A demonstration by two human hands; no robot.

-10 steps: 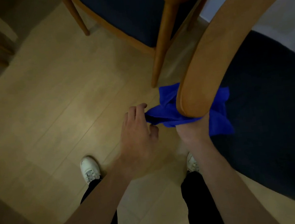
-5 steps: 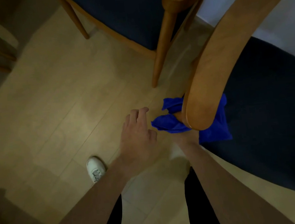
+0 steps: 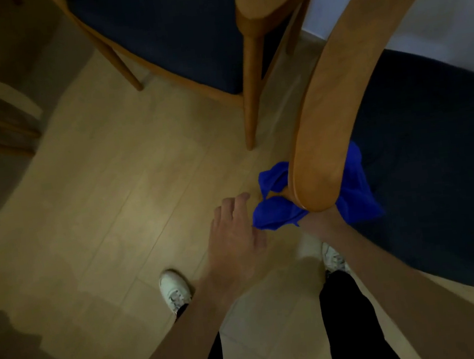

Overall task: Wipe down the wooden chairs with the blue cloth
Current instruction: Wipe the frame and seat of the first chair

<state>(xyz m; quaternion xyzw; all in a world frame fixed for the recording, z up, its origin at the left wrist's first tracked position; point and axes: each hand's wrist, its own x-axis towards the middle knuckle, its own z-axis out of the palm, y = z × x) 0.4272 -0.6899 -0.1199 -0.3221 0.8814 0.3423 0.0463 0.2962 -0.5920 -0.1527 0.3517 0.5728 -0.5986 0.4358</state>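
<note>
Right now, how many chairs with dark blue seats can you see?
2. The near chair is at the right, its curved wooden back over the blue cloth. The far chair stands at the top centre. Wooden furniture at the left edge is too dim to identify.

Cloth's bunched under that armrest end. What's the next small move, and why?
Probably slide the blue cloth down the chair's front post: it is bunched beneath the curved armrest, the right hand is mostly hidden there, and the left hand hovers beside it.

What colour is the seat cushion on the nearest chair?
Dark navy blue seat cushion, framed in light brown wood; seen in the head view.
</note>
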